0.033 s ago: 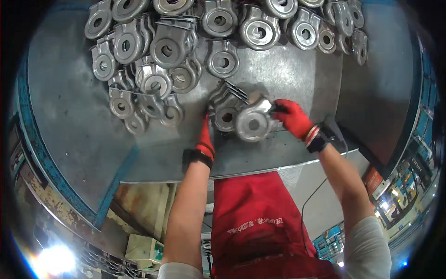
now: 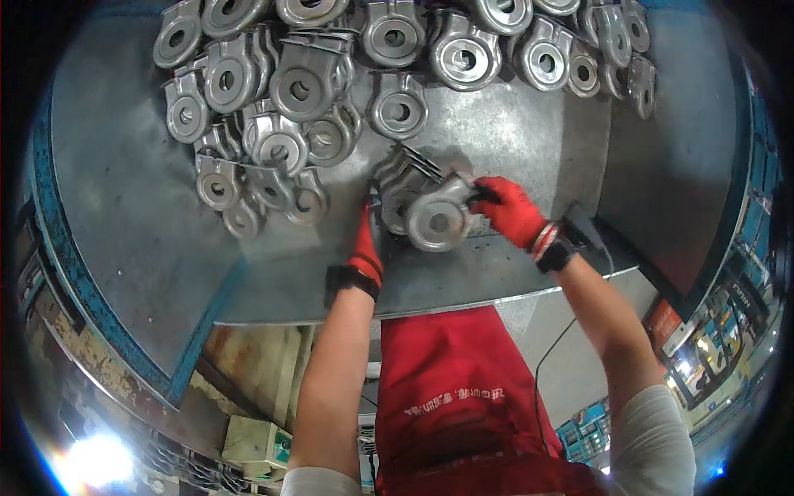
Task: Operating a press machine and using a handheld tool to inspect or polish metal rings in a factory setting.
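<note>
My right hand (image 2: 510, 212), in a red glove with black fingertips, is closed on the upper right end of a grey metal bracket (image 2: 438, 221) with a round, holed ring. The bracket is tilted, its ring toward me, in front of a small stack of similar brackets (image 2: 400, 183), partly covering them. My left hand (image 2: 365, 240), also gloved in red, is seen edge-on along the stack's left side. Its fingers look stretched out and touch the stack; part of them is hidden.
Many more ring-ended brackets (image 2: 302, 87) lie heaped at the far side and left of the metal work surface (image 2: 504, 124). Raised metal side walls (image 2: 670, 157) stand left and right. A thin cable (image 2: 556, 351) hangs by my right arm, below the front edge.
My right hand has moved slightly left with the bracket, which now covers more of the stack. My left hand stays in place.
</note>
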